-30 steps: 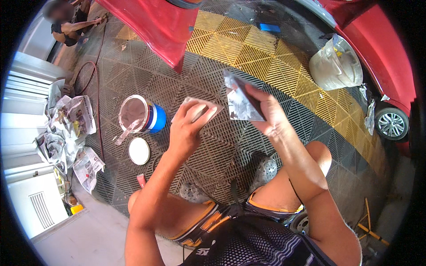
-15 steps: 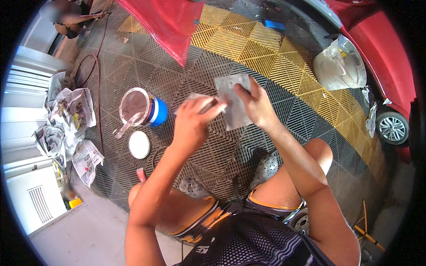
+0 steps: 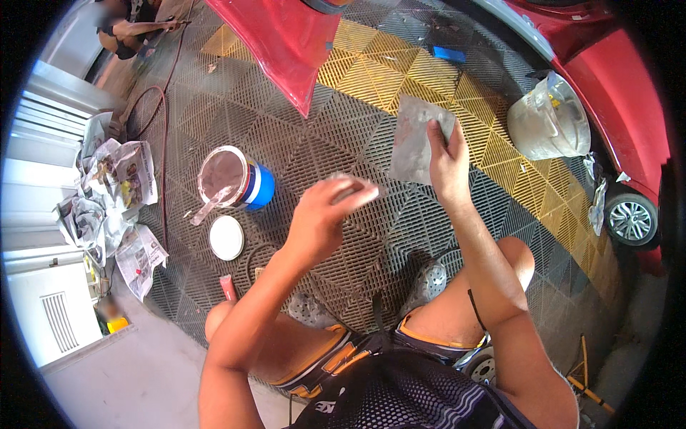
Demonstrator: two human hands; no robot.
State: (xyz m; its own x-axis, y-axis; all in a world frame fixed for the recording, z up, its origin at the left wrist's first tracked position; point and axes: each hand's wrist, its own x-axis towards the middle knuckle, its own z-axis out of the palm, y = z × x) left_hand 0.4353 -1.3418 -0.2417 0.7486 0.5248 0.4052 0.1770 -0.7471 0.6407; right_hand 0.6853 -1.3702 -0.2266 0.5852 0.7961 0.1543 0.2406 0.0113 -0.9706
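My right hand [image 3: 451, 166] grips a thin grey rectangular sheet [image 3: 413, 143] by its right edge, thumb on top. Dull smears mark the sheet's face. To the left and a little lower, my left hand [image 3: 321, 218] is closed, its fingers pinched and blurred by motion; a pale edge shows at the fingertips, too smeared to name. The two hands are apart. On the floor left of my left hand stands a blue and white tub [image 3: 259, 187] with pinkish-brown paste inside. A paste-coated stirring stick [image 3: 209, 209] leans over its rim.
A round white lid [image 3: 226, 238] and a red tube [image 3: 227, 287] lie near my left knee. Crumpled newspaper [image 3: 118, 179] is piled at the left. A red panel [image 3: 289, 53] juts in ahead. A translucent bucket [image 3: 539, 125] stands beside a red car [image 3: 618, 107]. Another person [image 3: 132, 28] is far left.
The grey sheet in my right hand has moved right and away from my left hand. My left hand has shifted slightly right and lower. The view has tilted a little.
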